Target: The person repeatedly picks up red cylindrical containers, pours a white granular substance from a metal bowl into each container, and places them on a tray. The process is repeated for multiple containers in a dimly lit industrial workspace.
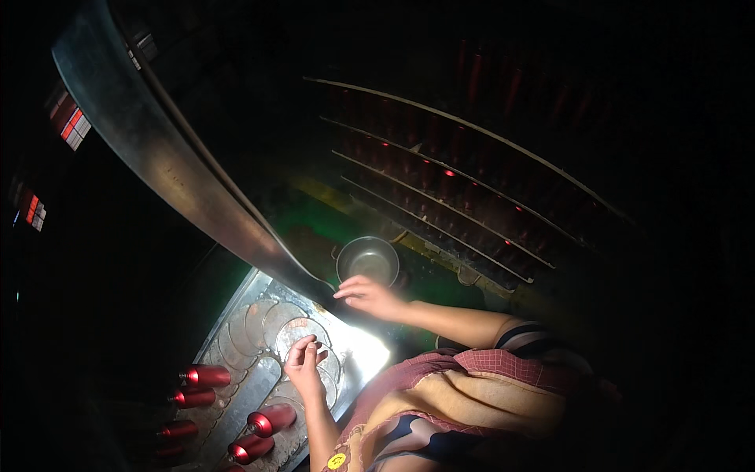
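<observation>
My left hand (305,367) hovers over a slat-type conveyor (259,370) of overlapping crescent metal plates, its fingers loosely curled and nothing visible in them. A round plate (301,331) lies just beyond those fingers. My right hand (373,298) is raised in front of a round metal pot (368,259) and partly covers its near rim. Its fingers stretch towards the lower end of a long curved metal panel (177,177); whether they touch it I cannot tell. No object shows in the right hand.
Glossy red bottles (272,419) stand on the plates on the near side, and more red bottles (205,376) on the far side. Racks (442,171) with dim red items rise behind the pot. Bright light falls on the conveyor's metal edge (360,351); the surroundings are dark.
</observation>
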Demonstrator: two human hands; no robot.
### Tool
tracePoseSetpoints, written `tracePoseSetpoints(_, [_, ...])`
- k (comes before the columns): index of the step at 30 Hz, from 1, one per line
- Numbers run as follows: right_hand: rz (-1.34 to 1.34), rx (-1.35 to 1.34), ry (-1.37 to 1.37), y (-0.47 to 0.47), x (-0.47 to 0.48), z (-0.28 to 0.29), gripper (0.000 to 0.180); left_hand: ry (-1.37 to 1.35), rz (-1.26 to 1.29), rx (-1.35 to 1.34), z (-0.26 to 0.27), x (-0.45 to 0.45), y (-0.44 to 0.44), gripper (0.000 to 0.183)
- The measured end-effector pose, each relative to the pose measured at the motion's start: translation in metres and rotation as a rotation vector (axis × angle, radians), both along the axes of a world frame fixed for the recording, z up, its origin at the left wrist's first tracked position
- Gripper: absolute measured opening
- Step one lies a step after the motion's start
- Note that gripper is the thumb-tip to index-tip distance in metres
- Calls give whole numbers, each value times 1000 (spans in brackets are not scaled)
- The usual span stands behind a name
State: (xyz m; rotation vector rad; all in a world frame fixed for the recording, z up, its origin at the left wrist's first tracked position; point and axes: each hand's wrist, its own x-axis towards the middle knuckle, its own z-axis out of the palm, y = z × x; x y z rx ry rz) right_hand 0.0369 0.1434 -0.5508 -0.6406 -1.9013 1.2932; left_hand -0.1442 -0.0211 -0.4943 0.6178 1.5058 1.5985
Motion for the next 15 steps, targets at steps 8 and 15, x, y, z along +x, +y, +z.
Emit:
tracePoseSetpoints(8, [-946,288,27,119,414,156,36,272,-571,203,70,172,235,22])
tracePoseSetpoints(15, [-1291,526,-648,235,551,244,59,938,-798,851,181,354,461,38])
